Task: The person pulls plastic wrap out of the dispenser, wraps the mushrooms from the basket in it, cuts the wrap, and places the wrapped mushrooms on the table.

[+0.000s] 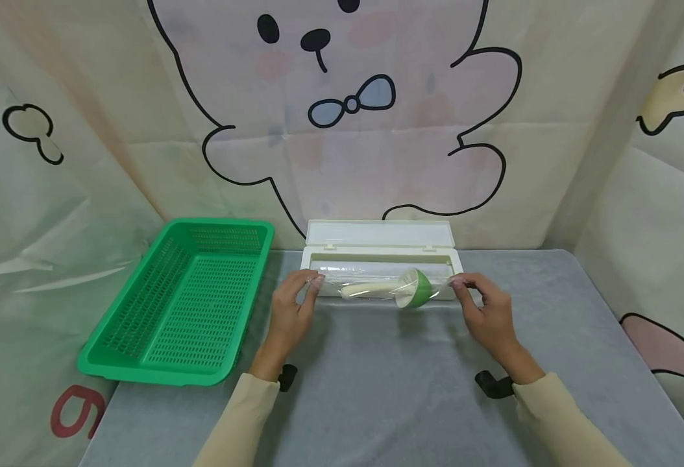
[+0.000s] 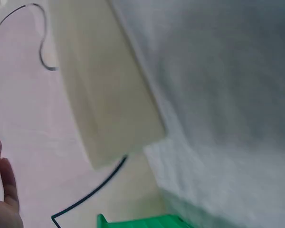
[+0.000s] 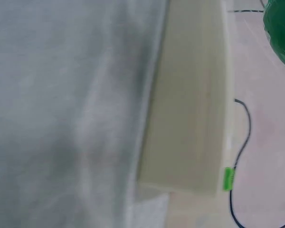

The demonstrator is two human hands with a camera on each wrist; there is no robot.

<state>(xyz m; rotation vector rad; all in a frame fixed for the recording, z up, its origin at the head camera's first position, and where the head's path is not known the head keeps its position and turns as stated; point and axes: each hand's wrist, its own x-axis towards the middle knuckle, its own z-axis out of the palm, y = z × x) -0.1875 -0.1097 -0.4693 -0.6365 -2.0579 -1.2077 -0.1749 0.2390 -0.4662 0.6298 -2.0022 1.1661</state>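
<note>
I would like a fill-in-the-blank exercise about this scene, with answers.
The basket left of the white box is coloured ____.
The box's lid is not closed but ____.
Of the left hand and right hand, both pinching clear film, the ____ one is nearer the green end of the utensil.
Missing: green; open; right.

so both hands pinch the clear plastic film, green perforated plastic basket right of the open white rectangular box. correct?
Wrong side: head view shows the green plastic basket left of the open white box. Left hand and right hand do pinch the clear plastic film.
</note>
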